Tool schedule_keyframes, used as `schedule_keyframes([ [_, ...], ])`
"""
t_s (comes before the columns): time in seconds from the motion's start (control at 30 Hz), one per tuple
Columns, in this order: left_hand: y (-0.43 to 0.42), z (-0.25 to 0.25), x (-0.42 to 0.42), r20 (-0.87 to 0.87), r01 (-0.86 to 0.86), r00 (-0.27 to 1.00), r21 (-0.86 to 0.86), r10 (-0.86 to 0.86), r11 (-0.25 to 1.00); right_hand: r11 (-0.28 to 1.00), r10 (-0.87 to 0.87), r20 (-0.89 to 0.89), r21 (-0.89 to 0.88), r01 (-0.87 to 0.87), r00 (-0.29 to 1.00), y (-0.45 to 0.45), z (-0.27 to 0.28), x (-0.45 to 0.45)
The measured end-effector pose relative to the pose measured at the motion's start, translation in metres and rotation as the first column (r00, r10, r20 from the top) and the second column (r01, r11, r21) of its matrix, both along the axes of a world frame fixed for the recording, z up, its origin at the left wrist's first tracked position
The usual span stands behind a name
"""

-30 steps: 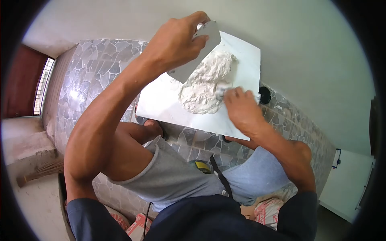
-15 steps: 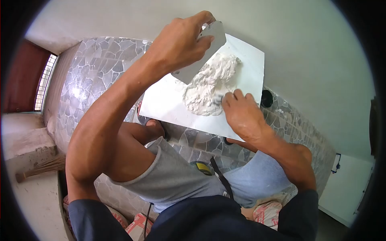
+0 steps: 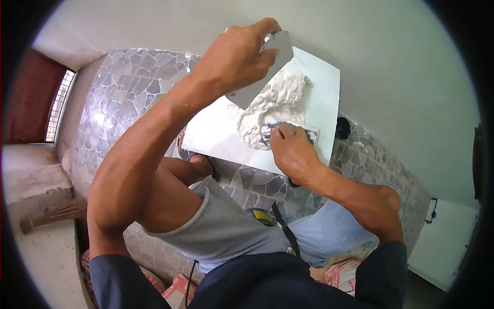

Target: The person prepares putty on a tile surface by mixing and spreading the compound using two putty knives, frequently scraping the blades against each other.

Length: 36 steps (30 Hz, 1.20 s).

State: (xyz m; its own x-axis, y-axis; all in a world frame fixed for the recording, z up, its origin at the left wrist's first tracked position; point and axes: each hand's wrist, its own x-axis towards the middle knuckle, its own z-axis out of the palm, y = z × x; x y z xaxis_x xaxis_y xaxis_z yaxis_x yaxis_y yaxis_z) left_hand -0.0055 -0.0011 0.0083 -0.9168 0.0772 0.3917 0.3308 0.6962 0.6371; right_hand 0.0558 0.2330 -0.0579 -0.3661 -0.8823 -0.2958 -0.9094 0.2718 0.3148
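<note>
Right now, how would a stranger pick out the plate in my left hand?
Find the big white board. Over its far left side, your left hand grips a flat grey plate. Unlike the paste-streaked tool in your right hand, its visible face looks mostly clean.

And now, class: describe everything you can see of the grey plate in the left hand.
The grey plate is a flat, long sheet, metal-looking, with cut-off corners and small dark marks. The left hand holds it, thumb against its face, hiding part of it. It slants over the white board, beside the white paste in this view; whether it touches either is unclear.
</note>
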Motion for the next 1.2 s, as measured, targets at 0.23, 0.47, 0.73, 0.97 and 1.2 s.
schedule_keyframes([
  [0.23,-0.001,0.004,0.004,0.026,-0.009,1.000,-0.030,0.010,1.000,0.990,-0.088,-0.078,-0.121,0.078,0.993,0.001,0.002,-0.005],
  [0.47,-0.003,-0.001,0.002,0.006,0.009,1.000,0.026,-0.009,1.000,0.976,-0.092,-0.046,-0.203,0.081,0.995,0.007,0.016,-0.013],
  [0.73,-0.002,0.001,0.004,0.038,0.012,0.999,0.045,-0.013,0.999,0.955,-0.112,0.016,-0.275,0.112,0.994,0.004,0.026,-0.013],
  [0.97,-0.002,-0.001,0.005,-0.005,0.004,1.000,0.018,-0.004,1.000,0.991,-0.013,0.077,-0.131,0.023,0.997,0.000,0.023,-0.003],
  [1.2,-0.005,-0.002,0.002,-0.047,0.011,0.999,-0.004,-0.012,1.000,0.974,-0.050,-0.036,-0.222,0.041,0.998,0.036,-0.004,0.011],
])
